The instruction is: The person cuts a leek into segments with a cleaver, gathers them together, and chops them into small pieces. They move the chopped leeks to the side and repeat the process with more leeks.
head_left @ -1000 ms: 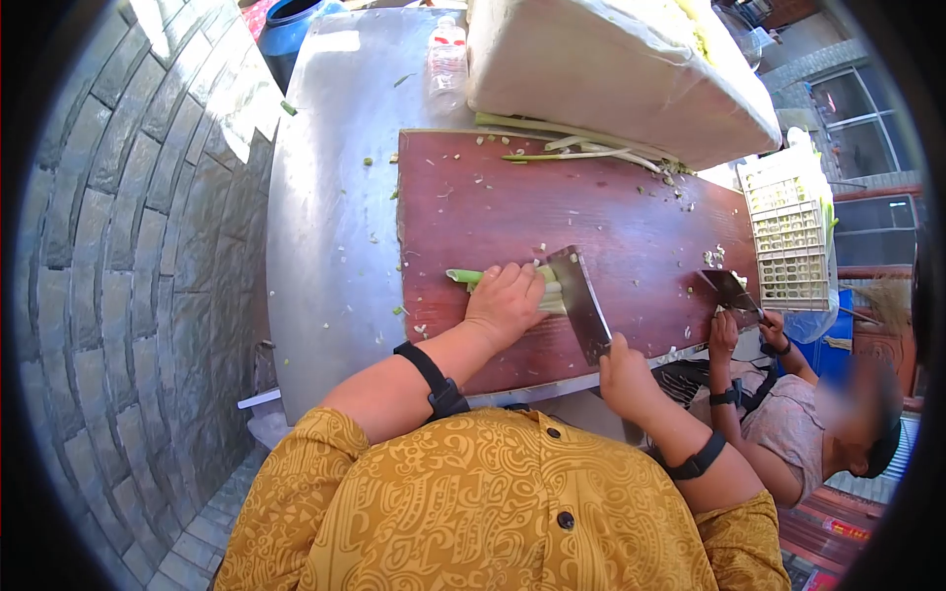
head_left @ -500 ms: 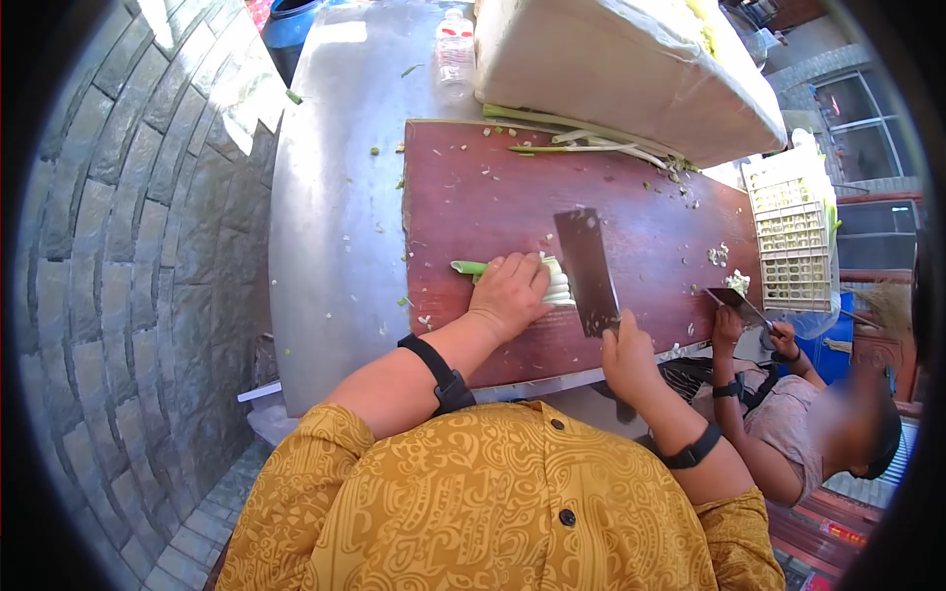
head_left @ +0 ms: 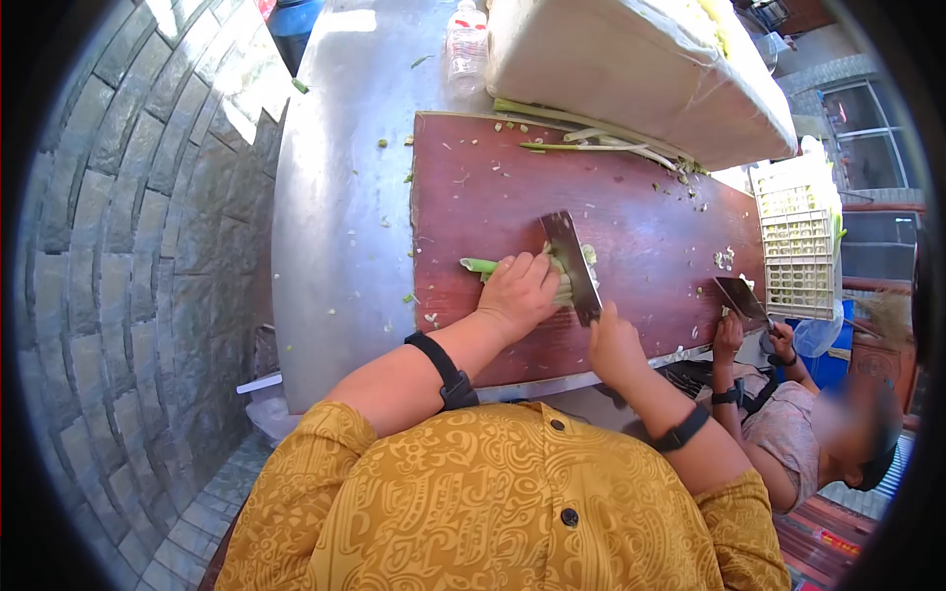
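Note:
My left hand (head_left: 520,294) presses down on a bundle of green onions (head_left: 480,265), its fingers curled over the stalks; a green end sticks out to the left. My right hand (head_left: 618,347) grips the handle of a cleaver (head_left: 572,266). The broad blade stands on edge at the cut right end of the bundle, close to my left fingertips. Cut pieces of green onion (head_left: 589,254) lie just right of the blade. Under all this is a reddish-brown cutting board (head_left: 473,212), dotted with small scraps.
Loose green onion stalks (head_left: 601,145) lie along the board's far edge beside a large white box (head_left: 631,84). A plastic bottle (head_left: 465,49) stands at the back. At right, a co-worker's hands (head_left: 729,337) hold another cleaver (head_left: 739,297) near a white crate (head_left: 794,241).
The cleaver has come down and left onto the bundle's end, its blade now more upright. Cut pieces show to its right. My left hand stays on the stalks.

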`<state>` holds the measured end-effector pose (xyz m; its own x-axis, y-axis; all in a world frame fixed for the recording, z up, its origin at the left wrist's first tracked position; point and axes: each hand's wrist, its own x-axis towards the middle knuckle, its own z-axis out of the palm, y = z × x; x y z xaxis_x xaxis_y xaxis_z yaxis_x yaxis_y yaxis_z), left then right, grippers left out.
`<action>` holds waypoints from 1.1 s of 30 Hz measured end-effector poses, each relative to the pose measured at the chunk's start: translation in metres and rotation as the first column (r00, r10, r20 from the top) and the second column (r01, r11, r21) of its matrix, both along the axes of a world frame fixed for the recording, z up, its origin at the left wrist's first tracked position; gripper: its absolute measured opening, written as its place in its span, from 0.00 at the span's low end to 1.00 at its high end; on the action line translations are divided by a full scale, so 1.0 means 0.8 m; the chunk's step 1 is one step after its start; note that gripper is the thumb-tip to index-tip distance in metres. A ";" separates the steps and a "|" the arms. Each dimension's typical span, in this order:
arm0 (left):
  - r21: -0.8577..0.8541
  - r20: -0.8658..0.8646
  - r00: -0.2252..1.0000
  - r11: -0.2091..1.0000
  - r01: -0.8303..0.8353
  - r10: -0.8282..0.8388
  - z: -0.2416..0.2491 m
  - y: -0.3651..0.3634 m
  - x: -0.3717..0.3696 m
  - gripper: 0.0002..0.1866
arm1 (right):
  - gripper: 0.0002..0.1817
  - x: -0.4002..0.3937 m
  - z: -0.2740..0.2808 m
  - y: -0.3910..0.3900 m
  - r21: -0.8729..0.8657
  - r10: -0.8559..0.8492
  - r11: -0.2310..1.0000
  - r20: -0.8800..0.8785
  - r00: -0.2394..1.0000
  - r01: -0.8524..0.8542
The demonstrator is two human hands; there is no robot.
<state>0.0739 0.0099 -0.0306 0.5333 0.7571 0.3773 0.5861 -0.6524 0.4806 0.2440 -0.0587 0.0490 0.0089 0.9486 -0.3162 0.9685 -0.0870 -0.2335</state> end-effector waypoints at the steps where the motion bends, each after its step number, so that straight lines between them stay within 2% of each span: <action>1: 0.007 -0.005 1.000 1.000 0.000 0.000 0.001 0.000 -0.001 0.28 | 0.11 -0.003 -0.008 0.006 0.002 -0.017 1.000 -0.004 1.000 0.017; 6: 0.011 0.021 1.000 1.000 0.006 -0.006 -0.002 -0.001 0.000 0.27 | 0.13 -0.007 -0.023 0.010 0.058 -0.170 0.983 -0.071 0.983 0.174; 9: 0.016 0.015 0.999 0.999 0.030 -0.031 0.000 -0.001 -0.004 0.27 | 0.12 0.014 -0.042 0.006 0.183 -0.195 0.953 -0.234 0.952 0.241; 12: 0.049 0.034 0.999 0.998 0.030 -0.032 0.003 -0.001 -0.006 0.29 | 0.10 0.014 -0.047 0.002 0.119 -0.331 0.914 -0.336 0.882 0.388; 15: -0.074 -0.063 0.996 0.995 0.059 -0.064 0.007 0.001 -0.007 0.33 | 0.11 0.016 -0.015 -0.007 0.185 -0.270 0.930 -0.242 0.932 0.318; 18: -0.119 -0.238 0.969 0.992 0.035 -0.063 0.033 0.001 -0.011 0.41 | 0.11 0.021 0.016 -0.019 0.199 -0.202 0.944 -0.277 0.939 0.262; 21: -0.187 -0.284 0.955 0.982 0.026 -0.080 0.052 0.001 -0.024 0.47 | 0.11 0.018 0.041 -0.035 0.094 -0.204 0.970 -0.193 0.960 0.225; 24: -0.110 -0.253 0.967 0.994 -0.020 -0.008 0.031 -0.002 -0.030 0.47 | 0.10 0.014 0.045 -0.050 0.074 -0.152 0.983 -0.169 0.974 0.166; 27: -0.128 -0.292 0.956 0.992 -0.015 -0.023 0.017 -0.006 -0.028 0.46 | 0.11 0.005 0.050 -0.055 0.052 -0.132 0.989 -0.149 0.980 0.141; 33: -0.075 -0.222 0.975 0.997 -0.002 -0.015 0.008 -0.010 -0.025 0.40 | 0.10 -0.002 0.045 -0.058 -0.053 -0.110 0.993 -0.052 0.993 0.108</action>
